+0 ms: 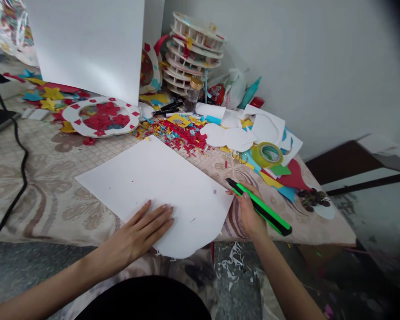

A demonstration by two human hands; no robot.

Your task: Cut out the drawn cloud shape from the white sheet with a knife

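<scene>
A white foam-like sheet [173, 178] lies on the patterned tablecloth, its near edge cut in a curve and hanging over the table's front. My left hand [136, 235] rests on the sheet's near left part, palm down with its fingers stretched out. In my right hand [251, 213] is a green and black utility knife [263, 209], its dark tip pointing to the upper left beside the sheet's right corner. Some fingers of that hand are hidden behind the knife.
Behind the sheet lie red, blue and yellow scraps [186, 133] and a white oval ring [133, 109] with red pieces. A tape roll [267, 154] and white offcuts [231, 135] sit at the right. A tiered white model [195, 53] and a large white board [90, 44] stand farther back.
</scene>
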